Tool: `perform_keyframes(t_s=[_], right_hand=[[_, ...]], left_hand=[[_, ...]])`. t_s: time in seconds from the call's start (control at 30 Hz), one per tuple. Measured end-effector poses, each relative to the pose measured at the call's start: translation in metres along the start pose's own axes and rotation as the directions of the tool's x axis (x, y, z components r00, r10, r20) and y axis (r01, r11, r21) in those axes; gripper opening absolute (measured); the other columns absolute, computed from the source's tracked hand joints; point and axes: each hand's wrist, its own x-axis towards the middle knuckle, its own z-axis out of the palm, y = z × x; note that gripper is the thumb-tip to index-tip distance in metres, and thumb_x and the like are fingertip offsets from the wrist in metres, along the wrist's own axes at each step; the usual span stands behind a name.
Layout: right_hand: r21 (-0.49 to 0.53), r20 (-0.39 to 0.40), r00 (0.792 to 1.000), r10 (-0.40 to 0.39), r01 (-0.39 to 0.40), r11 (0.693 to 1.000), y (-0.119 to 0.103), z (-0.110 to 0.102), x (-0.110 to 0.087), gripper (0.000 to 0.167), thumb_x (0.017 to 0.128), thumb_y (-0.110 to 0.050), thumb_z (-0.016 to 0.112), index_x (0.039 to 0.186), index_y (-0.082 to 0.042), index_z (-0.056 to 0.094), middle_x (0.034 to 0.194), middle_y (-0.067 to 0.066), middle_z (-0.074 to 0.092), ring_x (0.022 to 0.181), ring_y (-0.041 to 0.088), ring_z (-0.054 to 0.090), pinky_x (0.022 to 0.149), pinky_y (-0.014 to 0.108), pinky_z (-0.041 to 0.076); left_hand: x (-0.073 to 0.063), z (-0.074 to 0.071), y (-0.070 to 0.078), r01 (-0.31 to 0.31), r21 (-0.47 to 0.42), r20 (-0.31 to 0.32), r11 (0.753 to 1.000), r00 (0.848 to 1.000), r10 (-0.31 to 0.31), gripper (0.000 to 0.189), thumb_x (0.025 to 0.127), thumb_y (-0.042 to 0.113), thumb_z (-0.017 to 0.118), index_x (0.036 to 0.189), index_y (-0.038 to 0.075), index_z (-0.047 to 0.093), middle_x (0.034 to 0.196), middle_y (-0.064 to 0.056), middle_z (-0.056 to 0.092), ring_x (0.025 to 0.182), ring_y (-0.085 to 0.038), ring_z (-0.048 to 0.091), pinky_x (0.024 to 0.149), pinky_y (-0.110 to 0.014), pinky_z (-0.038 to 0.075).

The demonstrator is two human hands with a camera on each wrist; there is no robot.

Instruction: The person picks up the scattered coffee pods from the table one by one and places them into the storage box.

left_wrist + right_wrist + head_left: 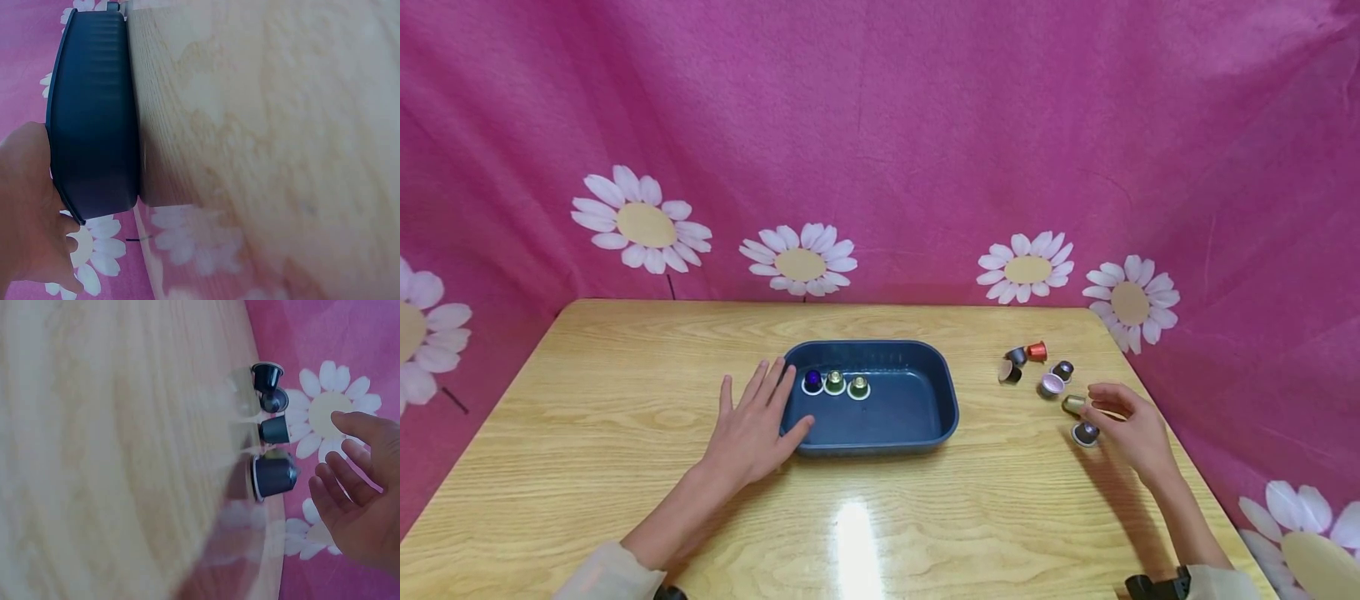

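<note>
A dark blue tray (910, 408) stands mid-table, and my left hand (748, 433) rests its spread, straight fingers on the left rim. Inside, along the left and middle, sit a blue coffee capsule (812, 381), a pale green one (835, 382) and a green one (858, 387), each on its wide rim. My right hand (1135, 429) hovers at the right side, its fingers loosely bent and its thumb apart. Its fingertips are right at a gold capsule (1072, 405) lying on its side. Just below that stands a dark capsule (1086, 432), large in the right wrist view (275, 475).
Farther back on the right lie a red capsule (1037, 351), a lilac-faced capsule (1051, 385), a black capsule with a tan face (1009, 372) and several other dark ones. A pink flowered cloth (895, 167) hangs behind the wooden table (647, 375) and along its sides.
</note>
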Motion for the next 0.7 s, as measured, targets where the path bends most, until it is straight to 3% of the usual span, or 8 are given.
perform_keyframes(t_s=[0.3,0.53,0.7], right_hand=[[-0.072,0.038,0.996,0.087,-0.084,0.994,0.018,-0.004,-0.008,0.044,0.092,-0.019,0.074,0.125,0.006,0.062,0.117,0.017,0.066,0.092,-0.012,0.056,0.075,0.01,0.048],[-0.008,0.054,0.989,0.137,-0.137,0.991,0.029,-0.001,-0.012,0.046,0.091,-0.018,0.075,0.125,0.008,0.06,0.111,0.008,0.068,0.09,-0.012,0.058,0.075,0.011,0.049],[-0.018,0.068,0.989,0.133,-0.132,0.991,0.031,0.001,-0.012,0.045,0.091,-0.015,0.076,0.125,0.009,0.059,0.109,0.013,0.07,0.087,-0.012,0.059,0.073,0.011,0.048]], left_hand=[[0.001,-0.001,0.0,-0.002,0.001,-0.001,1.0,1.0,0.002,0.081,0.098,0.055,0.052,0.156,0.003,0.031,0.162,-0.017,0.023,0.149,-0.036,0.016,0.112,-0.068,0.002],[0.001,0.0,0.001,0.004,0.001,0.007,1.0,1.0,-0.004,0.081,0.097,0.054,0.053,0.156,0.004,0.031,0.163,-0.017,0.023,0.15,-0.035,0.015,0.112,-0.068,0.002],[0.001,0.0,0.001,0.008,0.0,0.009,1.0,1.0,-0.008,0.081,0.097,0.054,0.054,0.156,0.003,0.032,0.162,-0.017,0.023,0.15,-0.036,0.015,0.112,-0.068,0.002]])
